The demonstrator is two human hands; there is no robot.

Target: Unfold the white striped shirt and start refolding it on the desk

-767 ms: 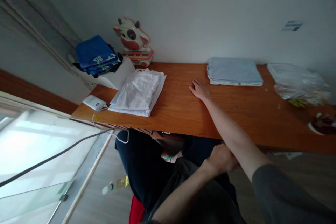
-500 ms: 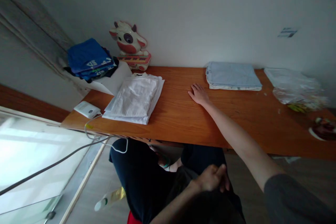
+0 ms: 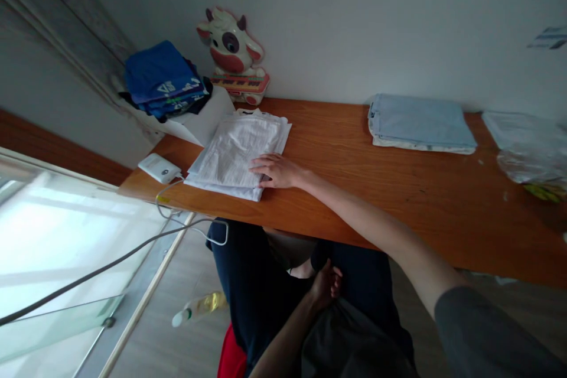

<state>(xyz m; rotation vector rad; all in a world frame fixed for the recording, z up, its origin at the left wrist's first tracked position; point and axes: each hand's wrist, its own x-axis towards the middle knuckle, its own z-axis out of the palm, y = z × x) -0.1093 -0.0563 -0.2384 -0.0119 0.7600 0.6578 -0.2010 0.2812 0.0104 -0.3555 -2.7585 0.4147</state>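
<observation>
Left of the frame's centre, on the wooden table (image 3: 354, 189), our right hand (image 3: 277, 170) lies flat with fingers spread on the near right corner of the folded white garments (image 3: 239, 153); it clasps nothing. Our left hand (image 3: 326, 284) hangs loosely curled below the table edge, empty. Because the stack sits close to that edge, we judge a careless one-handed drag could fan its layers or tip them off.
</observation>
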